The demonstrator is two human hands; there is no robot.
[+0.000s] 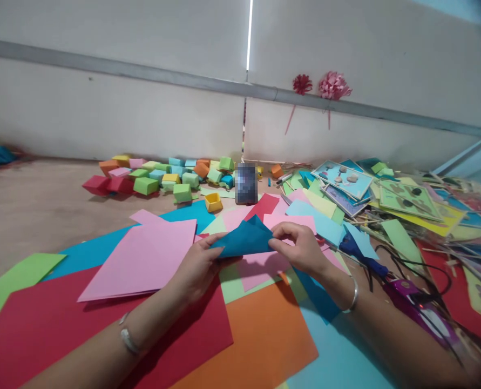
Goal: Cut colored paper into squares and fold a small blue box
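Note:
A folded piece of blue paper (244,239) is held up above the sheets, its top edge rising to a point. My left hand (202,265) pinches its left corner between thumb and fingers. On the other side, my right hand (299,246) grips the right corner with thumb and forefinger. Beneath the hands lie an orange sheet (260,335), a large red sheet (114,329) and pale green and pink pieces. A stack of pink paper (147,259) sits just left of my left hand. The far side of the blue paper is hidden.
Several folded paper boxes (146,185) are heaped at the back left, with a yellow open box (213,202) nearer. A blurred dark device (246,183) stands by the wall. At right are a purple tool (418,308) with a cord, framed pictures (343,178) and paper flowers (334,86).

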